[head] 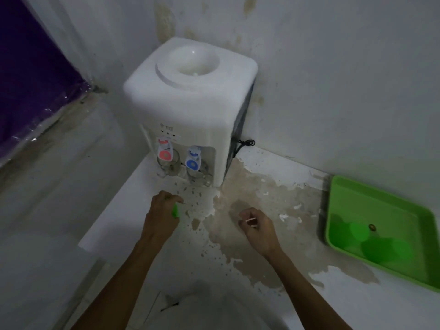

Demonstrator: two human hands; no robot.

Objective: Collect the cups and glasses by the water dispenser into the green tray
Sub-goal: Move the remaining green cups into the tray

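Observation:
A white water dispenser (pixel 190 98) stands in the corner of a white counter. Under its red tap stands a clear glass (pixel 169 164), and under the blue tap another clear glass (pixel 199 176). The green tray (pixel 345 194) lies at the right with two green cups (pixel 357 231) (pixel 387 250) lying in it. My left hand (pixel 162 215) is curled around a small green thing (pixel 175 210) just in front of the glasses. My right hand (pixel 258 228) pinches a thin white stick (pixel 248 220) over the stained patch.
The counter (pixel 119 210) has a large brown peeled patch (pixel 257 203) in its middle. A black cable (pixel 245 143) hangs beside the dispenser. A purple sheet (pixel 31 75) covers the wall at the left. The counter's left edge drops off beside my left hand.

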